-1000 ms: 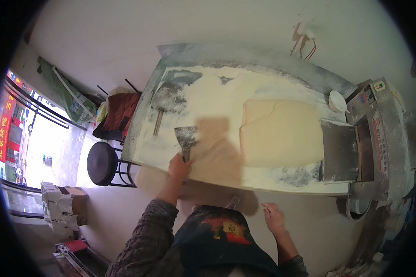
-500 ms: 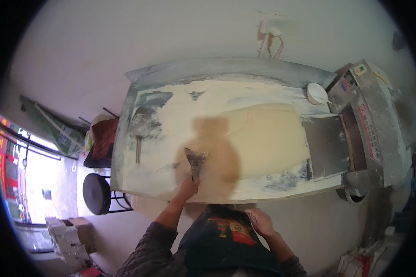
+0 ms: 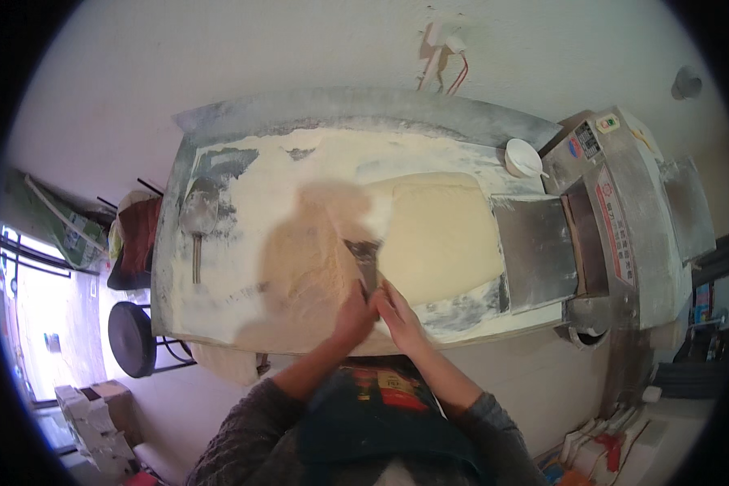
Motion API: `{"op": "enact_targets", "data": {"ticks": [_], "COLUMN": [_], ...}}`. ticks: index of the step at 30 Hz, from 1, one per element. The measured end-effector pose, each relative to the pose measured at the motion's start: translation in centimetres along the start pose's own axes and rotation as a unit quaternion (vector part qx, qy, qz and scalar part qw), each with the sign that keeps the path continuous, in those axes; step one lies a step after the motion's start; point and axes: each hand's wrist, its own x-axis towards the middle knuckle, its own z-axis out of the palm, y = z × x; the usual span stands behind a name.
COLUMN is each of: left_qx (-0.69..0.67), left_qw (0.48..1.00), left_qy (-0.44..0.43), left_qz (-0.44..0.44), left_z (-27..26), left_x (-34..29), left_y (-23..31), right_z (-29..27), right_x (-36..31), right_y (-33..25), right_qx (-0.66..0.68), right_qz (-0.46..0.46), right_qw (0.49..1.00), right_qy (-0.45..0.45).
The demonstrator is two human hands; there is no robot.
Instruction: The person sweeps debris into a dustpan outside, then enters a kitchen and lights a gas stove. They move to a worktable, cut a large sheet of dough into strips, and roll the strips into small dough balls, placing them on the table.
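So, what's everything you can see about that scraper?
The scraper has a dark, wide, flat blade that looks like metal, with pale smears on it. It narrows toward the end gripped in the left hand, which hides that part. The right hand is close beside it; whether it touches is unclear. The blade points away from the person, over the floury table, by the dough's left edge.

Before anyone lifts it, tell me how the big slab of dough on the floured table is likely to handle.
The dough is probably floppy: its corners look soft and rounded, so it would likely sag if lifted by one edge. Its broad spread suggests weight. Flour beside it may help it slide.
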Motion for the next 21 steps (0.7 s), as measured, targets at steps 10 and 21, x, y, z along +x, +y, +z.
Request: {"op": "enact_targets", "data": {"ticks": [10,21], "left_qx": [0.081,0.246], "left_qw": [0.994,0.883], "left_qy": [0.06,0.395], "left_qz": [0.037,0.061], "left_z": [5.7,16.0], "left_x": [-3.4,13.8], "left_y": [-1.1,2.6], "right_z": [-12.4,-34.1], "right_x": [6.1,4.7], "right_y": [1.1,5.7], "right_qx": [-0.447,-0.27], "right_qz": [-0.078,-0.04], "right_qw": [0.877,0.962], "right_qy": [-0.156,0.005]}}
